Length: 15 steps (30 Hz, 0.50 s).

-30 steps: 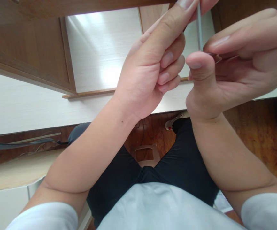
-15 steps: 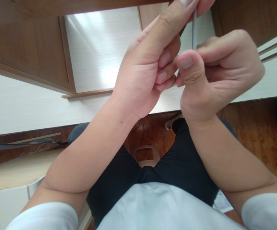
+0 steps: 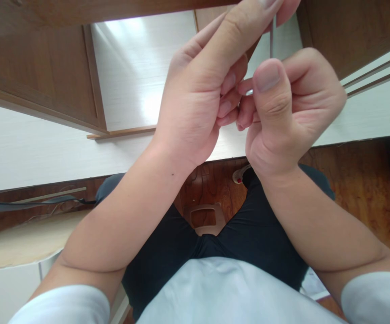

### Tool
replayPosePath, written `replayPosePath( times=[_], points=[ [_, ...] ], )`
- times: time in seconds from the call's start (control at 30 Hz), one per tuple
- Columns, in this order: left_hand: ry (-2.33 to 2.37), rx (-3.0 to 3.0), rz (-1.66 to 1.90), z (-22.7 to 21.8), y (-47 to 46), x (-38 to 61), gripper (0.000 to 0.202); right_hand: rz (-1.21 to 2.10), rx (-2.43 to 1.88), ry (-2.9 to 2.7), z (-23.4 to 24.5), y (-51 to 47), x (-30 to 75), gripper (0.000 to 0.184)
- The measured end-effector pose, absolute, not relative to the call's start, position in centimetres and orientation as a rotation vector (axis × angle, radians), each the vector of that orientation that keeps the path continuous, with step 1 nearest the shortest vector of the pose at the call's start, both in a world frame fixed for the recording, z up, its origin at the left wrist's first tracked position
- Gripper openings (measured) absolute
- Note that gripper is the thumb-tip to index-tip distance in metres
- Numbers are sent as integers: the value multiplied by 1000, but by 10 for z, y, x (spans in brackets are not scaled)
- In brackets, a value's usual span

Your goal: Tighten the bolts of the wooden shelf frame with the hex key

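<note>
Both hands are raised close in front of the camera and touch each other. My left hand [image 3: 198,94] pinches the upper end of a thin grey metal rod [image 3: 272,36] between thumb and forefinger at the top edge; its other fingers are curled. My right hand [image 3: 285,112] is curled into a loose fist around the rod's lower end, thumb upright and pressed against the fingers. A short bright bit of metal shows between the two hands. The rod's full length and tip are hidden.
Below lie my dark trousers [image 3: 248,234] and pale shirt [image 3: 221,292]. A dark wooden floor [image 3: 356,189] has a small brown frame-like piece [image 3: 204,218] on it. White panels [image 3: 141,72] with brown wooden trim [image 3: 46,81] stand ahead. A light board [image 3: 22,238] lies at left.
My right hand went from fingers stretched out to a closed fist around the rod's lower end and shifted left against my left hand. The left hand kept its pinch.
</note>
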<state>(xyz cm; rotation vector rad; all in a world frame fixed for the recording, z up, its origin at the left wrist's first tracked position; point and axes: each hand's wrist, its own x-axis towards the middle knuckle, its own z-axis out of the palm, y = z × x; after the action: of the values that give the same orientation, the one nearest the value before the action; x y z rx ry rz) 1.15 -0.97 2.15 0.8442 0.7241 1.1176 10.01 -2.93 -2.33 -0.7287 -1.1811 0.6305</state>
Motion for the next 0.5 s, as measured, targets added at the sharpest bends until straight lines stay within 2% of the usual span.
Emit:
replayPosePath(
  times=[0.27,0.4,0.5],
  points=[
    [461,805,1105,23,-11,8,37,529,-710,-1234,-22,-31,105,6],
    [569,539,1056,23,-11,11,14,441,-803,-1238,-21,-33,112,5],
    [605,460,1028,24,-12,12,28,403,-812,-1261,-20,-33,119,8]
  ],
)
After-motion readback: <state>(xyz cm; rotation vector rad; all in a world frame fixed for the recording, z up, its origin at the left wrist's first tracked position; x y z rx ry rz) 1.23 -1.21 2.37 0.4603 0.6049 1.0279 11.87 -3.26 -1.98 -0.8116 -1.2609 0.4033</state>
